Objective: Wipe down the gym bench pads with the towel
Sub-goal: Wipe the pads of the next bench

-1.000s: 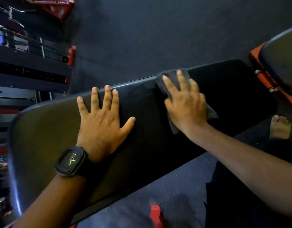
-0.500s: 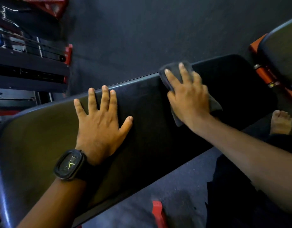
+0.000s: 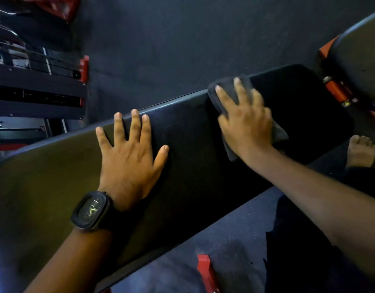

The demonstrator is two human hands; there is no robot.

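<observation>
Dim gym, dark floor (image 3: 182, 39) behind the long black bench pad (image 3: 55, 176), the surface. Towel (image 3: 228, 89) at the far edge under the right hand (image 3: 247, 125), fingers (image 3: 240, 92) spread flat, slightly farther along than a second ago. Left hand (image 3: 129, 166) unmoved, wide, bracing. Probably mid-stroke.

Your right hand (image 3: 245, 125) has slid the towel (image 3: 228, 87) slightly farther along the surface's (image 3: 193, 166) far edge.
</observation>
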